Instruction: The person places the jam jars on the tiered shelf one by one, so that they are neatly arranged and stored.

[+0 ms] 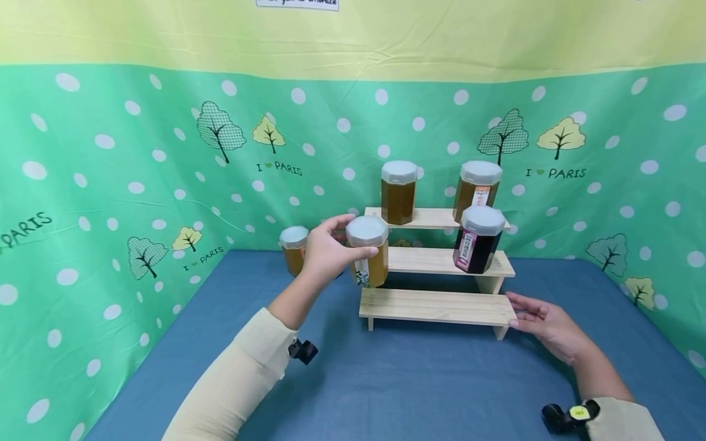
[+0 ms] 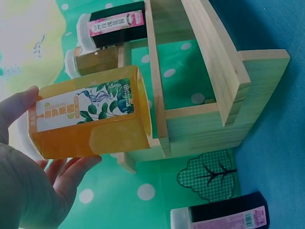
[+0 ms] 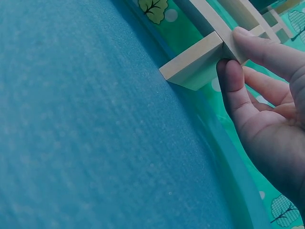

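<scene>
An amber jar (image 1: 292,252) stands on blue cloth (image 1: 397,386); the left hand (image 1: 324,252) grasps a labelled honey-coloured jar (image 1: 376,260) at the left end of a wooden stand's (image 1: 491,285) middle shelf (image 1: 421,260) (contact unclear); a dark, pink-labelled jar (image 1: 482,252) sits farther right; the right hand (image 1: 551,331) pinches the bottom shelf's (image 1: 438,306) right end.

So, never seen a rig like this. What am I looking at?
There's no machine: a person works bare-handed. The wide picture is taken from the head, the other two from the left and right wrists. A three-step wooden rack stands on a blue table, with two amber jars on the top shelf and a dark jar on the middle shelf. The left hand holds a yellow jar with a leafy label; the right hand pinches one end of the bottom shelf. Another amber jar stands left of the rack; a second dark jar shows in the left-wrist picture.
</scene>
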Demonstrator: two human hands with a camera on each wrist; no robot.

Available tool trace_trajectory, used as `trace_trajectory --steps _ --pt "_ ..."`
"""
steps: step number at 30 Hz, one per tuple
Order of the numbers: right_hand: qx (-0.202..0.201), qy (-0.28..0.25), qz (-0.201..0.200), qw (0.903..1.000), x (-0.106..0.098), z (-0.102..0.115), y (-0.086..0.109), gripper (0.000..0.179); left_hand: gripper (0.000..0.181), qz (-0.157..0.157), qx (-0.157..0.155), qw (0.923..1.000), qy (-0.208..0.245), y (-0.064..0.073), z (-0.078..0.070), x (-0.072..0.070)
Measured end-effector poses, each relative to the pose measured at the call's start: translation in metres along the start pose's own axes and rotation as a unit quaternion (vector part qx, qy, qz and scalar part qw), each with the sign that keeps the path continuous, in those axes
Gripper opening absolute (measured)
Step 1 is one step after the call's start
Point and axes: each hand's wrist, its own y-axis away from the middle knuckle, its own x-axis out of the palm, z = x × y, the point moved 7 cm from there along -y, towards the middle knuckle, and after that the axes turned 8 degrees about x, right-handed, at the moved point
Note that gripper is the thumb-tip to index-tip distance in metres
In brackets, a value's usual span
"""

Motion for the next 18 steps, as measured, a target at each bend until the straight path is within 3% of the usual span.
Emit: trace_trajectory --steps 18 --pt "-0.004 0.008 -0.005 1.0000 0.001 0.000 0.001 0.079 0.074 0.010 0.024 0.9992 0.029 -0.023 0.004 0.031"
